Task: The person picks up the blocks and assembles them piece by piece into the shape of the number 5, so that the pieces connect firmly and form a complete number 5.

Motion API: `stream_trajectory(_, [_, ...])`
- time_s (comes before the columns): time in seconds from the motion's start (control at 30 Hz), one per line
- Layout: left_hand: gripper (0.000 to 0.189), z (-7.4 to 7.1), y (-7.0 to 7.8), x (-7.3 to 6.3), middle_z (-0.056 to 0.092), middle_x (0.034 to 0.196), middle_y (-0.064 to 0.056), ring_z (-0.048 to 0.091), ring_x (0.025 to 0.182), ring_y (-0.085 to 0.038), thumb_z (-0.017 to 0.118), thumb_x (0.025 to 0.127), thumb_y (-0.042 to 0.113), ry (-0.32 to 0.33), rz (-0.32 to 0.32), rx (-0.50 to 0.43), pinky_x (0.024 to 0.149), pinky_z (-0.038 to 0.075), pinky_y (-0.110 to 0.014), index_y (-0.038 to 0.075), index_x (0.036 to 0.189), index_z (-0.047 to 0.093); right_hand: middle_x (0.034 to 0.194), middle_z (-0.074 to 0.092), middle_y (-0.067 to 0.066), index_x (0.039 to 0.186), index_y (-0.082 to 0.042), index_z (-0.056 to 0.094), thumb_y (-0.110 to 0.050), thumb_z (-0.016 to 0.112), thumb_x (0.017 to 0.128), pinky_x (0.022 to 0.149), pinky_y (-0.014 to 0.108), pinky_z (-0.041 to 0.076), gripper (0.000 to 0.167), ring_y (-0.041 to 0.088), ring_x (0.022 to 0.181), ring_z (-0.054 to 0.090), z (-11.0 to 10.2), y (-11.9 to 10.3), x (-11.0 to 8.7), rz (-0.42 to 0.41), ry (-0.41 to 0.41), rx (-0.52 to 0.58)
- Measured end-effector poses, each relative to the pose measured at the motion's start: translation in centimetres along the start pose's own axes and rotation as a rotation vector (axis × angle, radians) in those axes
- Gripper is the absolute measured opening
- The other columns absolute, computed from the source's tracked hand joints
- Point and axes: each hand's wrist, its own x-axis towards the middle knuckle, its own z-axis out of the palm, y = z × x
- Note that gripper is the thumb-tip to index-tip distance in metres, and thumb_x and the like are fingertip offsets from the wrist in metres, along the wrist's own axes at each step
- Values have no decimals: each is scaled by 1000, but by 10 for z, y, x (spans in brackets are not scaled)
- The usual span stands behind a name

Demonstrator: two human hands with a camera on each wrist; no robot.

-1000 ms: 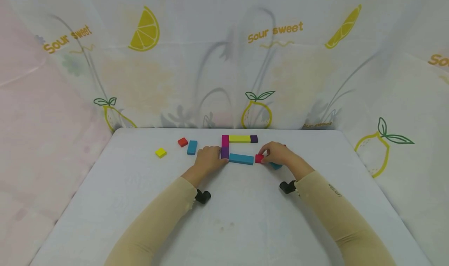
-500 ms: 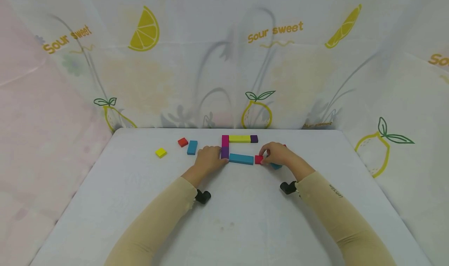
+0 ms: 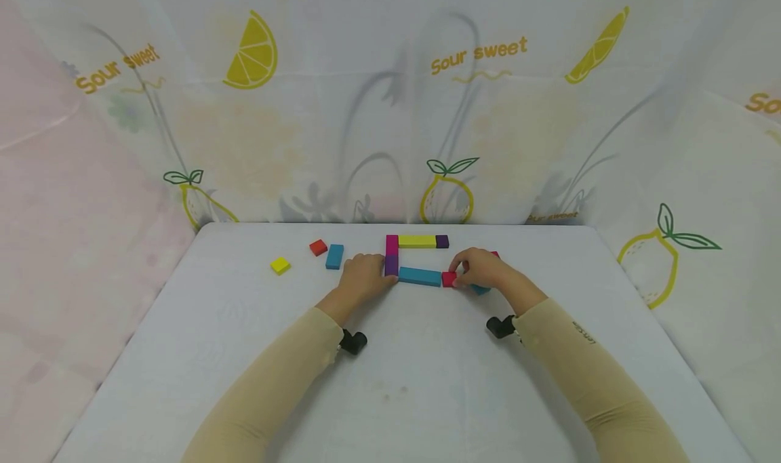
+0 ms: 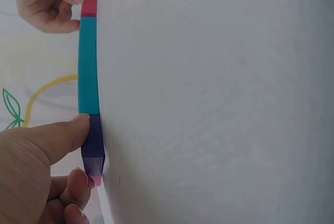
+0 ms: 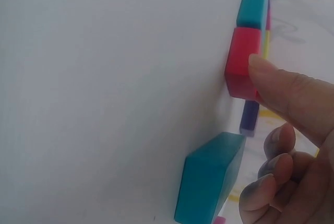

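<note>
My left hand holds a purple block between its thumb and fingers, on the left of a block outline. A magenta block adjoins the purple one on its far side. The long blue block runs rightward from the purple block's near end. At that blue block's right end, my right hand pinches a small red block; the two blocks appear to touch in the right wrist view. Along the far side lie a yellow block and a small dark purple block.
Another blue block lies tilted beside the right hand, partly covered in the head view. A reddish block peeks out behind that hand. Left of the outline lie a blue block, an orange-red block and a yellow block.
The right hand has slid the small red block slightly left, narrowing the gap to the long blue block. The left hand has stayed in place.
</note>
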Motion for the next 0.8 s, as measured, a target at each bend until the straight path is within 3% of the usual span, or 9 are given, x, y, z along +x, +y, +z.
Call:
stream_trajectory(0.6, [58,-3,1,-3,68,118,-13,59,108,-31,71,91,44,-5,6,0,98,45,-48,4,132,61,95,57,9,116,-13,72,-22,77,89,77,36,47,28,25,94,52,1,-3,-2,6,-3,13])
stream_trajectory(0.8, [60,-2,0,-2,67,123,-13,58,113,-31,71,91,44,-16,-8,-24,100,43,-49,5,135,60,104,59,11,120,-11,70,-24,77,89,85,42,48,34,28,99,52,-3,0,-6,14,8,13])
